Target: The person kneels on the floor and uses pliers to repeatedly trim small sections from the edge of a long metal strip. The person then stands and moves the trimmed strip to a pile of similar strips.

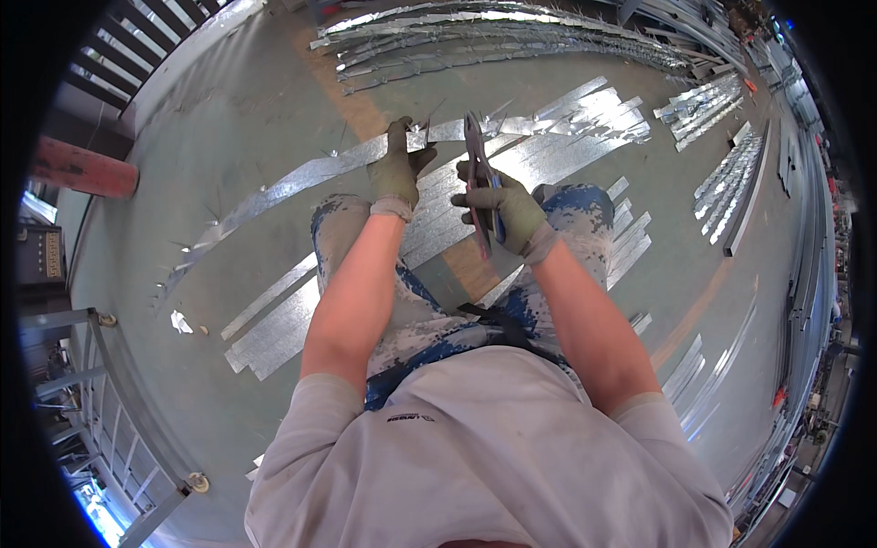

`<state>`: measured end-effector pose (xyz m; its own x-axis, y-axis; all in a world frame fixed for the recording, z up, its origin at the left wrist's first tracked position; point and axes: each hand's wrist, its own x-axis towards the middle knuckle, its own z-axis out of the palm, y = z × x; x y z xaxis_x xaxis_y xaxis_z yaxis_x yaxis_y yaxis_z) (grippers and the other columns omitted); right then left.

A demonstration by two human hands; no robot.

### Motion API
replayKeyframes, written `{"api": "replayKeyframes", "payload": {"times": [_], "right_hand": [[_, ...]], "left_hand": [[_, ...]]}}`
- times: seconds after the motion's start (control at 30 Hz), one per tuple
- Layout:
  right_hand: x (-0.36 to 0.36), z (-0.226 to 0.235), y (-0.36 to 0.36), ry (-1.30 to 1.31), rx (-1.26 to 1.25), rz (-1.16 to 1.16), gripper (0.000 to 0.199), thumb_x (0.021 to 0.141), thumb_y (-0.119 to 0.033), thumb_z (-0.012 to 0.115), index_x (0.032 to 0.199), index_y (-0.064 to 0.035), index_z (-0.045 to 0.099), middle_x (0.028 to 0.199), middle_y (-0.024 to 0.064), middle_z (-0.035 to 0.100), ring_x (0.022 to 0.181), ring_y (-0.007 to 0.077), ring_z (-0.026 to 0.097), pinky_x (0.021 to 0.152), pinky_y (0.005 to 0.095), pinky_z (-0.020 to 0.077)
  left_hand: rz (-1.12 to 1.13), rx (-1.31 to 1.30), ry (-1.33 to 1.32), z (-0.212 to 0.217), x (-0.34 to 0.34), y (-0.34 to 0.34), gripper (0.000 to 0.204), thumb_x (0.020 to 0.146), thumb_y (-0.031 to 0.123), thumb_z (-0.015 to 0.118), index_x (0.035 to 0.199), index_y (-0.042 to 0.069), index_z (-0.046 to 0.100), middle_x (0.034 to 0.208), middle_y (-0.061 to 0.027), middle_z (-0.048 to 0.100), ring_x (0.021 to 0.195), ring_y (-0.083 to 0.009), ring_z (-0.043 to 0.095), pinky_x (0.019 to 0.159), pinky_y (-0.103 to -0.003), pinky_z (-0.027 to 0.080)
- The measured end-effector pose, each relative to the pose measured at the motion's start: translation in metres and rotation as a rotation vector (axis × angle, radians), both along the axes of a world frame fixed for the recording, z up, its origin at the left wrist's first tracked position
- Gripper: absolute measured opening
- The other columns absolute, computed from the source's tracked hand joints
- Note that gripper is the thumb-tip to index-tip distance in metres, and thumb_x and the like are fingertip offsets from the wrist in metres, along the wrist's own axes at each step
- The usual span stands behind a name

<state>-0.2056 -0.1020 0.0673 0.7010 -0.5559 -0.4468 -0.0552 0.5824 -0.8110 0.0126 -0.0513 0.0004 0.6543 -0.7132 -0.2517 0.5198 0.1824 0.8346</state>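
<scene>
My left hand (398,169), in an olive work glove, grips a long shiny sheet-metal strip (301,180) that runs from my hand out to the left over the floor. My right hand (505,212), gloved the same way, is closed on the red and blue handles of a pair of tin snips (476,169). The snips' blades point away from me, beside the strip's end near my left hand. Both hands are held above my knees, in paint-stained blue trousers.
Several cut metal strips (557,137) lie on the grey-green floor ahead and to the left of my legs. Long toothed metal profiles (493,41) are piled at the far side. More strips (731,183) lie right. A red post (82,169) and metal frame (119,402) stand left.
</scene>
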Motion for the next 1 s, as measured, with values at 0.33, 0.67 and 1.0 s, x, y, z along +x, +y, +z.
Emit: {"api": "replayKeyframes", "payload": {"times": [0.33,0.67,1.0], "right_hand": [[0.019,-0.024,-0.041,-0.473,0.281,-0.092,0.043,0.101,0.005,0.067,0.143,-0.0036,0.066,0.123,0.0085,0.071,0.112,0.0276,0.075,0.102,0.0432,0.0670],[0.004,-0.035,-0.079,-0.460,0.249,-0.110,0.041,0.101,0.002,0.072,0.141,-0.0025,0.067,0.123,0.0087,0.070,0.108,0.0272,0.076,0.101,0.0446,0.0676],[0.008,-0.046,-0.092,-0.402,0.302,-0.084,0.043,0.103,-0.002,0.069,0.146,-0.0031,0.060,0.126,0.0116,0.069,0.113,0.0319,0.075,0.101,0.0527,0.0672]], "left_hand": [[-0.122,0.081,-1.439,0.000,-0.034,0.022,0.039,0.116,0.013,0.059,0.155,0.008,0.056,0.141,-0.0154,0.070,0.122,-0.0312,0.073,0.101,-0.039,0.062],[-0.097,-0.274,0.106,0.036,-0.025,0.040,0.054,0.115,0.041,0.063,0.162,0.017,0.053,0.160,-0.0169,0.060,0.133,-0.0326,0.070,0.109,-0.049,0.065],[-0.130,-0.122,0.211,0.019,-0.018,0.038,0.052,0.115,0.043,0.063,0.154,0.010,0.054,0.152,-0.0181,0.065,0.126,-0.0358,0.074,0.105,-0.051,0.068]]}}
